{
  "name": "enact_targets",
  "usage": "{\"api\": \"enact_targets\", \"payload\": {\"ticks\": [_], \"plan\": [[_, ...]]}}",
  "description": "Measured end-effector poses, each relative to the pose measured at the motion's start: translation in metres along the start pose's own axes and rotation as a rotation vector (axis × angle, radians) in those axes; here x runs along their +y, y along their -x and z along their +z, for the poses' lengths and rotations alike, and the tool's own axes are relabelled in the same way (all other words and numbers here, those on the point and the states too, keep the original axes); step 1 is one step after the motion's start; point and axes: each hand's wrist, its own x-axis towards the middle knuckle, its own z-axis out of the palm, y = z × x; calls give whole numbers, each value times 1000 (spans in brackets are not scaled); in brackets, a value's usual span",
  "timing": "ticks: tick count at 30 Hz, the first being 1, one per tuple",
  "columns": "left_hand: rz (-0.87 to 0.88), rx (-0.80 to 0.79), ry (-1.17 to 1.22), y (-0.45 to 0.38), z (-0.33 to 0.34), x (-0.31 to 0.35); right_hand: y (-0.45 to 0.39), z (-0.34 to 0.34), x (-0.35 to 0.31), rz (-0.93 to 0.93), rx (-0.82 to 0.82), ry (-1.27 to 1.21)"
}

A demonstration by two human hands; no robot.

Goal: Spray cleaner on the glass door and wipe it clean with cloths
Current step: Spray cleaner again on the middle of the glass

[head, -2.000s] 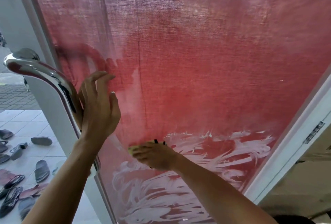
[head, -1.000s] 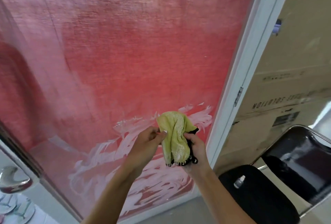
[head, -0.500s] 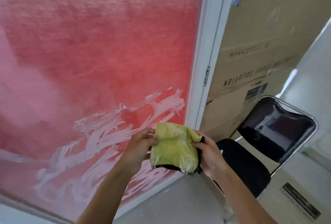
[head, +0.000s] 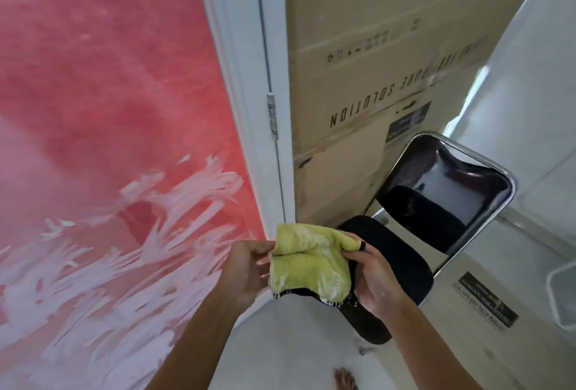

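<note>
Since two seconds ago the wiping has been broken off: the right hand (head: 375, 277) has been lifted from the glass door (head: 103, 146), the left hand (head: 246, 268) has been taken away from the door handle, which is no longer in view, and the view has been swung toward the hinge side of the door. The yellow cloth (head: 308, 262) is now held between both hands just beside the lower hinge-side corner of the door, clear of the glass; its left edge is pinched by the left hand and its right edge is gripped by the right hand, and white residue can be seen along its lower part above a dark trim. The lower part of the door is covered with white smeared streaks of cleaner, while the glass above them looks hazy but mostly wiped. A black folding chair (head: 436, 202) and a cardboard box (head: 358, 78) are seen beyond the white door frame (head: 268, 47). The cloth appears to be being refolded, so a cleaner, drier face should be turned outward and the pad kept flat. The remaining streaks would best be taken in overlapping passes worked down toward the bottom edge, so that loosened cleaner is not dragged back over finished glass.
</note>
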Motion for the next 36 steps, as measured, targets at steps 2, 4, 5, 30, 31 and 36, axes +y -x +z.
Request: {"api": "enact_targets", "payload": {"ticks": [2,4,5,30,31,36], "plan": [[-4,-28,-45,-18,24,-6,-15,-26,-7,36,16,-9],[2,-40,-102,-41,44,-16,-31,-53,-8,73,42,-17],[14,-47,-147,-54,53,-24,-39,-67,-7,90,53,-9],[-108,-16,-431,-337,120,-325,-225,-327,203,185,413,806],[-110,-15,-430,-343,118,-328,-229,-329,206,186,409,815],[-32,104,-570,-366,115,-335,-236,-326,205,197,422,885]]}}
